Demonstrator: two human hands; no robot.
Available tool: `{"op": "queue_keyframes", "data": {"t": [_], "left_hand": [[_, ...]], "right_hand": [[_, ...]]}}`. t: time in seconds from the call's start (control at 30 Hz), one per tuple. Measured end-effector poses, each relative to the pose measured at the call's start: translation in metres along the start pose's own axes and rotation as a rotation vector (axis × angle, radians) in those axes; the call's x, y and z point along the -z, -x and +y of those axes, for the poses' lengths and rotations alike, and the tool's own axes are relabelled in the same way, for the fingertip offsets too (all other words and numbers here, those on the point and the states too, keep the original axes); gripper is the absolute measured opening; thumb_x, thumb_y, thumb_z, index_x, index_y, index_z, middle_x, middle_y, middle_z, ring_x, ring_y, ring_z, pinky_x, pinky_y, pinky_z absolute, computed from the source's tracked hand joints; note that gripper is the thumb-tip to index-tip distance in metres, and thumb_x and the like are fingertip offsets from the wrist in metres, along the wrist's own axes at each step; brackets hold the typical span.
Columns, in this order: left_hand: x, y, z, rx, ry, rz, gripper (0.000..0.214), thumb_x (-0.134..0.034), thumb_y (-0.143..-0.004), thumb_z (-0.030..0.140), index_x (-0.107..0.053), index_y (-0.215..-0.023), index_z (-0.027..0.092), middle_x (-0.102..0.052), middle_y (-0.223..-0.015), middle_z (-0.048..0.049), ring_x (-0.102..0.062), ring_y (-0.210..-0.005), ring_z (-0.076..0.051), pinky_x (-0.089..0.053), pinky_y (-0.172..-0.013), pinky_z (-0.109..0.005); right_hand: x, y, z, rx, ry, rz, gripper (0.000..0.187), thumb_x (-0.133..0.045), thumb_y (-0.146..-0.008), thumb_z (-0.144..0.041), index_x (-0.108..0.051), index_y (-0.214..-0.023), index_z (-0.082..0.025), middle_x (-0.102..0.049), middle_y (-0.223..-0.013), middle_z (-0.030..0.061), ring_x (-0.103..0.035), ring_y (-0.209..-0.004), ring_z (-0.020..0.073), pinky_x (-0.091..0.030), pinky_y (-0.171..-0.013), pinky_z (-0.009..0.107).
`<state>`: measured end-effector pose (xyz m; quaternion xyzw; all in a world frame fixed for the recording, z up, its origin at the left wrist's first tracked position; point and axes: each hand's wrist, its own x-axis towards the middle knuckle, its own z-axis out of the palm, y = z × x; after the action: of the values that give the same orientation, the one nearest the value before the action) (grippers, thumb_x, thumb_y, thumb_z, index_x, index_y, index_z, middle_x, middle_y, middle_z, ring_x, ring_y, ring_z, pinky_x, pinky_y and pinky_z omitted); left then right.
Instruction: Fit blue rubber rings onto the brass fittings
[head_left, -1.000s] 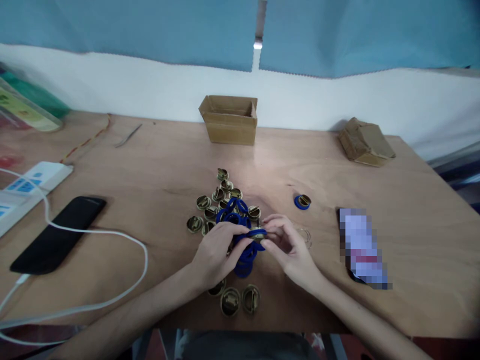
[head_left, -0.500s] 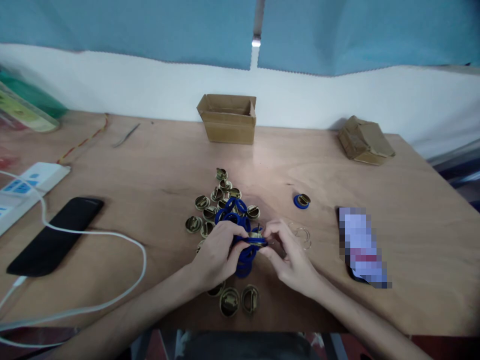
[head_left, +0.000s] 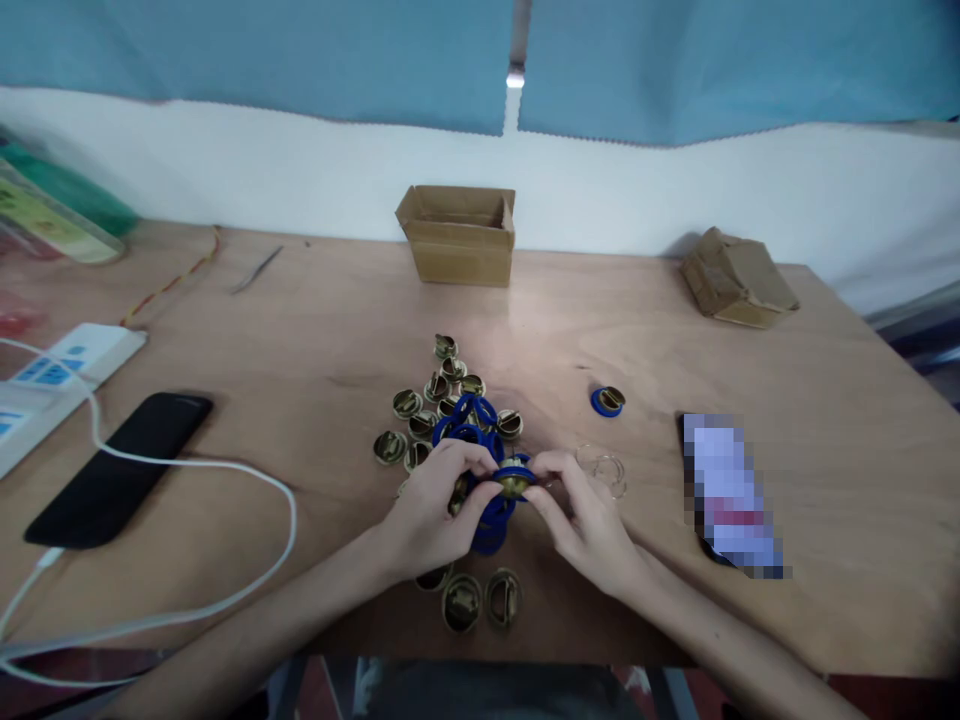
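Observation:
Between my two hands is a round brass-coloured metal piece with a blue ring around it [head_left: 514, 482]. My left hand [head_left: 441, 500] pinches its left edge with thumb and index finger. On the right edge, my right hand [head_left: 585, 515] grips it the same way. Loose blue rings [head_left: 491, 535] lie under and behind the hands, partly hidden by them. Around these are several round brass-coloured metal pieces [head_left: 390, 447] with a bar across the inside. Another metal piece with a blue ring [head_left: 608, 401] lies apart on the right.
An open cardboard box [head_left: 461, 255] stands at the back, a crumpled one [head_left: 739, 280] at back right. Thin wire rings [head_left: 604, 475] and a lit phone [head_left: 727, 495] lie rightward. A black phone [head_left: 120, 470], white cable [head_left: 289, 520] and power strip [head_left: 82, 375] are leftward.
The held piece has tilted, so its rounded brass underside now faces me more. Both hands stay pinched on its edges. The whole view has shifted slightly.

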<state>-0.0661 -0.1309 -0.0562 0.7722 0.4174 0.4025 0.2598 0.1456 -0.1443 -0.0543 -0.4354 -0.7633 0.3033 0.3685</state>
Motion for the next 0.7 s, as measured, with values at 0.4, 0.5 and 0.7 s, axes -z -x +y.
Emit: {"op": "queue_keyframes", "data": {"t": [0.4, 0.5, 0.7], "left_hand": [[0.0017, -0.0002, 0.0043, 0.051, 0.078, -0.06, 0.011, -0.056, -0.091, 0.015, -0.053, -0.1, 0.021, -0.061, -0.084, -0.0023, -0.065, -0.077, -0.016, -0.055, -0.066, -0.026], [0.0018, 0.0004, 0.0045, 0.076, 0.093, -0.059, 0.011, -0.057, -0.091, 0.015, -0.053, -0.099, 0.021, -0.062, -0.082, -0.0018, -0.066, -0.076, -0.016, -0.055, -0.065, -0.025], [-0.0009, -0.0017, 0.0037, 0.117, 0.13, 0.0, 0.012, -0.06, -0.092, 0.015, -0.057, -0.101, 0.022, -0.067, -0.082, 0.0004, -0.069, -0.075, -0.014, -0.055, -0.068, -0.023]], "right_hand": [[-0.0008, 0.0032, -0.005, -0.005, 0.019, 0.053, 0.004, -0.051, -0.102, -0.021, -0.052, -0.101, -0.024, -0.06, -0.079, -0.0007, -0.058, -0.062, 0.0134, -0.048, -0.057, 0.025], [-0.0007, 0.0031, -0.0065, -0.023, 0.016, 0.062, 0.005, -0.051, -0.102, -0.021, -0.052, -0.097, -0.024, -0.058, -0.077, -0.0017, -0.055, -0.058, 0.0121, -0.045, -0.053, 0.024], [0.0011, 0.0003, -0.0071, -0.009, 0.028, 0.124, 0.003, -0.053, -0.101, -0.022, -0.056, -0.102, -0.023, -0.066, -0.081, 0.0002, -0.062, -0.063, 0.0133, -0.051, -0.058, 0.024]]}}
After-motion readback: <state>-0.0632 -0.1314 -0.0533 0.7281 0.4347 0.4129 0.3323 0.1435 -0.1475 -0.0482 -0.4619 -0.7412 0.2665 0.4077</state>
